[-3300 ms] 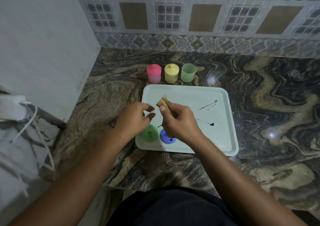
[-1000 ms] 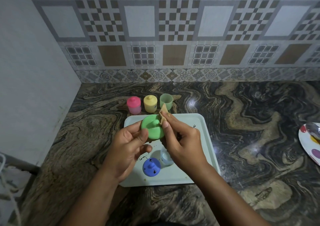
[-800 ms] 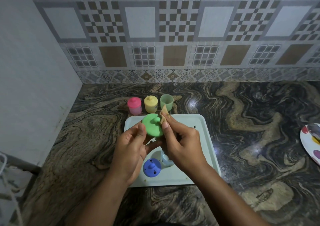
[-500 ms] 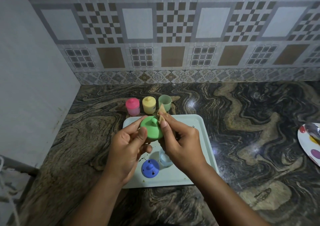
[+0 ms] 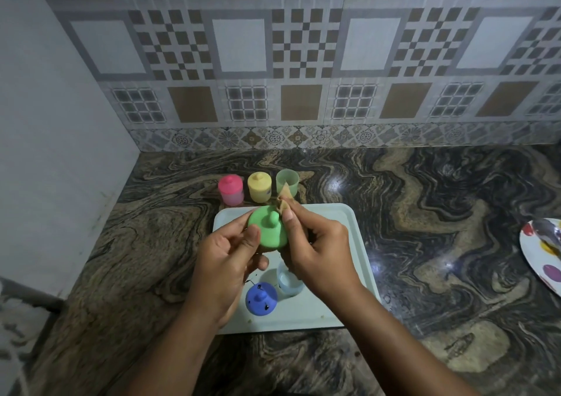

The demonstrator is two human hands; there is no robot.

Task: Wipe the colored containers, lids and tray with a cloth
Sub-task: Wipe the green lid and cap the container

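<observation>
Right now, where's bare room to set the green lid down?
Free: the tray's right strip between the right hand and its rim; the counter between tray and plate. Crowded: tray's near left, with blue lid and clear cup; three containers behind it.

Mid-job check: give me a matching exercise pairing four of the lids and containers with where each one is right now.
Things:
1. green lid
2. blue lid
3. yellow container
4. green container

Places:
A. on the counter, no lid
B. lying on the tray
C. held in the left hand
D. on the counter, lid on

Pairs: 1-C, 2-B, 3-D, 4-A
</observation>
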